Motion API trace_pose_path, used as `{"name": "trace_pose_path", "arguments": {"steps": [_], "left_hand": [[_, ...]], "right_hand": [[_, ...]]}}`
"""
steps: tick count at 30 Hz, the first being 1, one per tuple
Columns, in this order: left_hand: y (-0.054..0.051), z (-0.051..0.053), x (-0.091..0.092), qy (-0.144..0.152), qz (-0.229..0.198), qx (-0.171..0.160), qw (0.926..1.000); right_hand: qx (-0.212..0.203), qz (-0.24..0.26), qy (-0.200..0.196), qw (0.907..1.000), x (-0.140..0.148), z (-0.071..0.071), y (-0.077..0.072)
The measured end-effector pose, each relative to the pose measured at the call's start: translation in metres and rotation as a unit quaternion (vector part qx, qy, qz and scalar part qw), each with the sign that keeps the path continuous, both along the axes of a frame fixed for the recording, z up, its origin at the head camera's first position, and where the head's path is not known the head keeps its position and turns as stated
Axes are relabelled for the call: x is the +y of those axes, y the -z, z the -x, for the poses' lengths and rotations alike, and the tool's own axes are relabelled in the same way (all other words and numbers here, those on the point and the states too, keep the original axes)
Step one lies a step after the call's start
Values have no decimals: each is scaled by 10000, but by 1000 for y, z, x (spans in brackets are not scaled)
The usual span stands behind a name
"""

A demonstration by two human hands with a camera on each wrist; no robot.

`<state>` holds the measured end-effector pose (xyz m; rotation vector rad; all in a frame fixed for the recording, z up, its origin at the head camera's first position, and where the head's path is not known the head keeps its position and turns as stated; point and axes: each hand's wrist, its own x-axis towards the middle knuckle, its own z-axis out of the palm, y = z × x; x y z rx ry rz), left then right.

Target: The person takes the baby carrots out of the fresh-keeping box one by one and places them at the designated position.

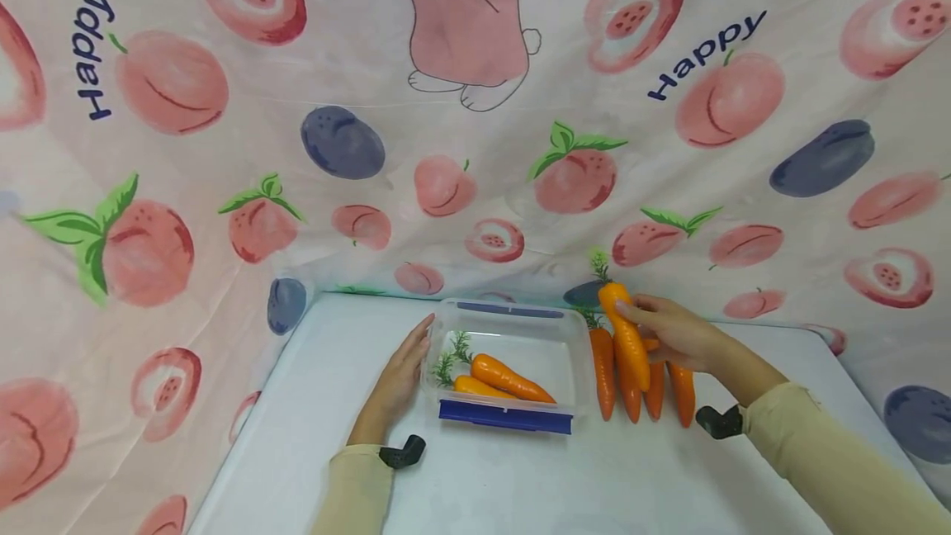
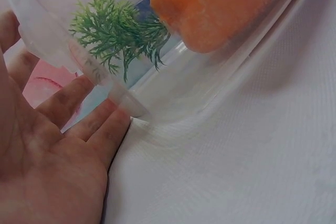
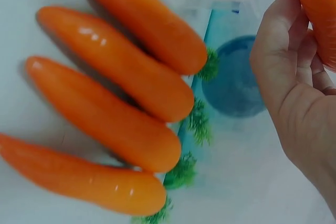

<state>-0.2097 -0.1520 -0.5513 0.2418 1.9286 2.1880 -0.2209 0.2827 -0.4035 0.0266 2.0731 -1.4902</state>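
Observation:
My right hand (image 1: 672, 333) grips an orange toy carrot (image 1: 630, 341) with a green tuft, raised above the row on the table. In the right wrist view the held carrot (image 3: 320, 11) shows only in part at the upper right. Below lie several more carrots (image 3: 105, 114) side by side, tufts toward the back edge. A clear plastic box (image 1: 581, 362) stands left of them, with two carrots (image 1: 508, 376) inside. Against the box's left wall rest the extended fingers of my left hand (image 1: 397, 382); the left wrist view shows its palm (image 2: 58, 171) turned toward the box.
A blue locking flap (image 1: 505, 417) hangs out at the box's front. The white table (image 1: 505, 485) carries everything. Behind it and at the sides hangs a fruit-printed cloth (image 1: 357, 56).

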Motion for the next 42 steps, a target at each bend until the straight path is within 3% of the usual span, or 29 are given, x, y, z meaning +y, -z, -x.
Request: {"name": "trace_pose_path", "arguments": {"steps": [8, 25, 32, 42], "left_hand": [[-1, -2, -2, -17, 68, -42, 10000], [0, -2, -1, -6, 13, -38, 10000], [-2, -2, -2, 3, 88, -43, 10000], [-2, -1, -1, 16, 104, -42, 9999]], "right_hand": [[22, -110, 121, 9999, 24, -6, 0], [46, -409, 317, 9987, 79, -20, 14], [110, -636, 505, 9966, 103, -25, 23], [-123, -897, 1004, 9908, 132, -27, 47]]}}
